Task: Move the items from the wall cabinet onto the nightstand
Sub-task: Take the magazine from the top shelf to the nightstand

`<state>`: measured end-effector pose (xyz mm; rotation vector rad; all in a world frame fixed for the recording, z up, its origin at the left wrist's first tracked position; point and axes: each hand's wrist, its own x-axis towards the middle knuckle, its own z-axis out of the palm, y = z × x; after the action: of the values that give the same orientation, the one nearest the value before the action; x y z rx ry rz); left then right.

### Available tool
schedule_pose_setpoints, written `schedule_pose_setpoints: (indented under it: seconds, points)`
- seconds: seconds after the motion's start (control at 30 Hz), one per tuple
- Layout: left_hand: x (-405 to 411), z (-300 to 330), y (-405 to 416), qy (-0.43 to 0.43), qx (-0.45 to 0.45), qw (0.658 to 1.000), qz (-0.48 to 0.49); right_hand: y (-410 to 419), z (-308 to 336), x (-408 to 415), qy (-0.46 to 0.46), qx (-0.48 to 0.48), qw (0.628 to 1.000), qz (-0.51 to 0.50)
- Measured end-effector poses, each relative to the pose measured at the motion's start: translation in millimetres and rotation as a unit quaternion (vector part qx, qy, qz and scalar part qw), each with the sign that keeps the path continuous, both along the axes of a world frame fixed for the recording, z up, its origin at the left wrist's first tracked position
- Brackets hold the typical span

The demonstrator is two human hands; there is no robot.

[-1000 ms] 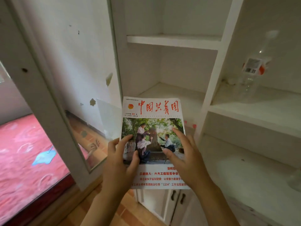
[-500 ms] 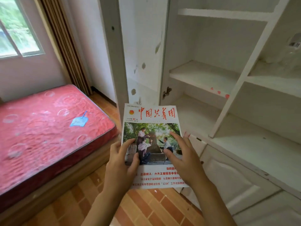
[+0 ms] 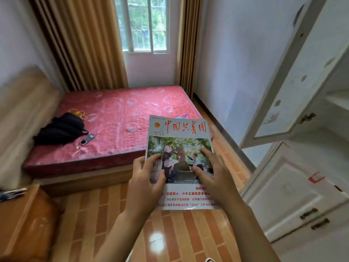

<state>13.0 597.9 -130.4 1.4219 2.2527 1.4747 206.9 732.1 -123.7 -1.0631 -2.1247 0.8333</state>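
Note:
A magazine (image 3: 179,133) with a white cover, red Chinese title and a photo of people under trees is held flat in front of me over the tiled floor. My left hand (image 3: 144,184) grips its lower left edge, thumb on the cover. My right hand (image 3: 213,176) holds its lower right part, fingers spread over the photo. The white wall cabinet (image 3: 309,76) stands at the right with its door swung open. An orange wooden nightstand (image 3: 24,214) sits at the lower left, apart from the magazine.
A bed with a red mattress (image 3: 120,118) fills the middle; a black bag (image 3: 60,129), a small dark device (image 3: 86,139) and a blue item (image 3: 182,117) lie on it. Pens (image 3: 11,193) rest on the nightstand top. Tan curtains (image 3: 79,40) flank the window (image 3: 144,23).
My view has swung left, away from the cabinet shelves toward the bed and nightstand. Both hands keep the same hold on the magazine, carried along with the turn.

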Motion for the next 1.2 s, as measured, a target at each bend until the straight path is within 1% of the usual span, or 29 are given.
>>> schedule_pose_setpoints:
  seconds: [0.1, 0.23, 0.3, 0.5, 0.77, 1.03, 1.2]
  points:
    - [-36, 4, -46, -0.001, 0.004, 0.998, 0.065, -22, 7, -55, -0.016, 0.027, 0.997, 0.066]
    - [-75, 2, -100, -0.01, 0.0, 0.988, 0.155, -48, 12, -124, -0.004, 0.025, 0.989, 0.149]
    - [-92, 1, -123, -0.012, 0.002, 0.981, 0.193, -60, 11, -156, -0.012, 0.024, 0.981, 0.192]
    - [-133, -7, -165, -0.008, -0.006, 0.96, 0.278, -80, 3, -236, -0.036, 0.002, 0.958, 0.286]
    - [-198, -2, -148, -0.018, -0.018, 0.933, 0.36, -52, -4, -347, -0.045, -0.003, 0.929, 0.367]
    - [-263, -4, -104, -0.007, -0.048, 0.913, 0.405, -1, -14, -438, -0.062, -0.026, 0.904, 0.422]
    - [-288, -13, -103, -0.015, -0.061, 0.891, 0.45, 2, -24, -489, -0.071, -0.029, 0.877, 0.475]
